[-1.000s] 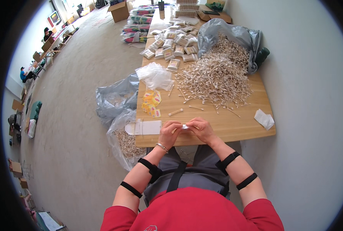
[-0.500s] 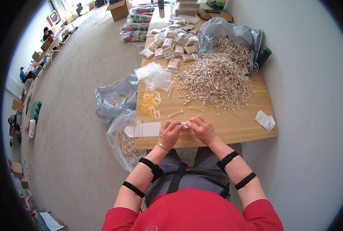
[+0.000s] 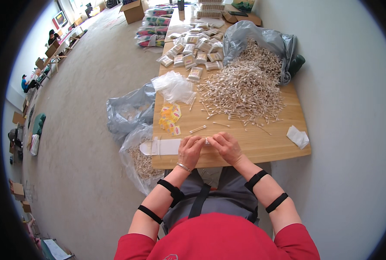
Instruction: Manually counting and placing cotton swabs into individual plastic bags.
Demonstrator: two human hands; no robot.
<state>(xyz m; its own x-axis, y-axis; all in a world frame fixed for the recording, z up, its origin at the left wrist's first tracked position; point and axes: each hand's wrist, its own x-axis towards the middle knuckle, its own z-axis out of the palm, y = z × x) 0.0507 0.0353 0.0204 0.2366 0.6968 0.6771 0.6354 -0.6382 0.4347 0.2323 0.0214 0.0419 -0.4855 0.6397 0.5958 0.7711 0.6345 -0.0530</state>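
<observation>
Close to the table's near edge, my left hand [image 3: 190, 151] and my right hand [image 3: 226, 147] pinch a small white bundle of cotton swabs [image 3: 207, 141] between their fingertips. Most of the bundle is hidden by the fingers. Left of my left hand lies a long white card strip [image 3: 169, 146] with a rounded end over the table's edge. A few loose cotton swabs [image 3: 197, 128] rest just beyond my hands. Farther off spreads a big heap of cotton swabs [image 3: 245, 93], spilling out of a grey plastic bag [image 3: 253, 29].
Yellow-and-white labels [image 3: 170, 113] and clear plastic bags [image 3: 173, 86] lie along the wooden table's [image 3: 284, 143] left side. Filled swab packets [image 3: 195, 73] are piled behind them. A crumpled tissue [image 3: 298, 137] is at the right corner. A plastic bag of swabs [image 3: 143, 162] stands below, left.
My fingers have shifted slightly around the bundle, and my right hand has tilted a little. White swab tips show between the hands now. Nothing else on the table has visibly moved.
</observation>
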